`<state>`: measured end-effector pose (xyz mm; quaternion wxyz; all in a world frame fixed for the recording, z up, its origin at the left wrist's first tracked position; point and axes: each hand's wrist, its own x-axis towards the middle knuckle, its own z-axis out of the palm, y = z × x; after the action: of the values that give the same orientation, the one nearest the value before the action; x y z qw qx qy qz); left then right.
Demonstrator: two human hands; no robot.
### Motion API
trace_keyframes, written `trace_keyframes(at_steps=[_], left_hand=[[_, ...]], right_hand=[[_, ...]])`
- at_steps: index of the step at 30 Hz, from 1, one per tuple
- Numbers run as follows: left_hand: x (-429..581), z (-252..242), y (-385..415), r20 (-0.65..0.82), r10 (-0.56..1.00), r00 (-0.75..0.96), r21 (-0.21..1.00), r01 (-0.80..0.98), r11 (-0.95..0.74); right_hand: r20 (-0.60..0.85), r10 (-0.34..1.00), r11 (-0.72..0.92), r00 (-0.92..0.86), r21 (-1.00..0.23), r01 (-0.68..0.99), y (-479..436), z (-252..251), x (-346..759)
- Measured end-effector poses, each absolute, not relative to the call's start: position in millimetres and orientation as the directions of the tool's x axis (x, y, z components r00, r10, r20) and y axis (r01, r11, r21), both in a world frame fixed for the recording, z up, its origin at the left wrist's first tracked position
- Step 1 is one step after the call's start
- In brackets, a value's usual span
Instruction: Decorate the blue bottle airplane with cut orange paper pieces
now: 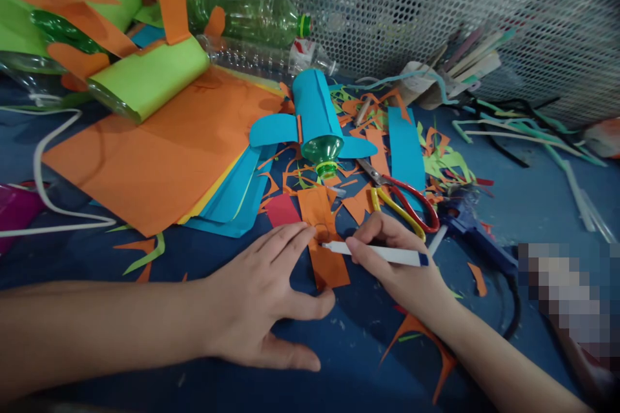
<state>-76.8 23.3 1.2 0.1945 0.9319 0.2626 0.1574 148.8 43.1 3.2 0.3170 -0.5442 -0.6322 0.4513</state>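
Observation:
My left hand (264, 293) lies flat with fingers stretched out, its fingertips pressing the left edge of an orange paper strip (323, 239) on the blue table. My right hand (394, 258) is closed round a white pen (375, 253), whose tip touches the strip near a small drawn circle. Just beyond the strip lies a green bottle wrapped in blue paper with blue wings (317, 122), its neck pointing toward me.
Scissors with red and yellow handles (404, 200) and a blue glue gun (477, 235) lie right of my hands. Orange and blue paper sheets (159, 155) are stacked at left. A green-wrapped bottle plane (145, 74), plastic bottles and paper scraps sit before a mesh wall (436, 19).

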Motion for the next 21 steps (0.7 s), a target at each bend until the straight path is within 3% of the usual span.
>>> trace_keyframes(at_steps=[21], left_hand=[[-77.8, -1.4, 22.3, 0.174, 0.553, 0.815, 0.493, 0.414, -0.765]], right_hand=[[-0.178, 0.899, -0.041, -0.401, -0.944, 0.327, 40.7, 2.3, 155.9]])
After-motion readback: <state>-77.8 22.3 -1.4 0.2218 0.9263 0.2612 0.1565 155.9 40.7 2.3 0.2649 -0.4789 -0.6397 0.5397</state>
